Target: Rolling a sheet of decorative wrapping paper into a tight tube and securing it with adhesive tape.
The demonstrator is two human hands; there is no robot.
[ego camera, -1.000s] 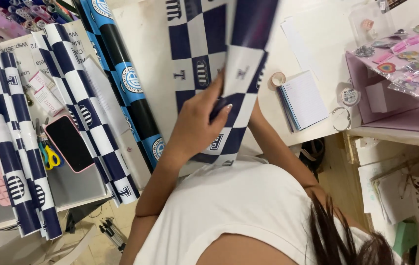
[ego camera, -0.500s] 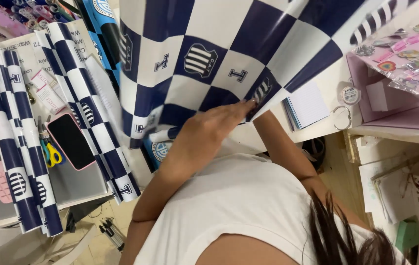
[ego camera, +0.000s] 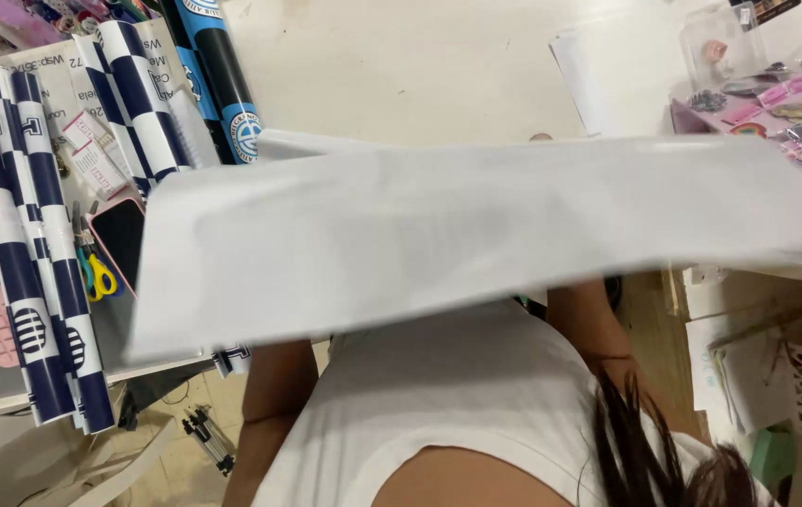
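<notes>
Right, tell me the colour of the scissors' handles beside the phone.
Yellow and blue-green on the scissors; the head view shows them beside the phone.

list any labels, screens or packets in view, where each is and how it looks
Phone: left on table, dark screen, pinkish case.
Round emblem label: on blue-black roll, top left, blue and white.
Printed slip: on the rolls at left, white with red.
Clear packets: top right, pink tray.
</notes>
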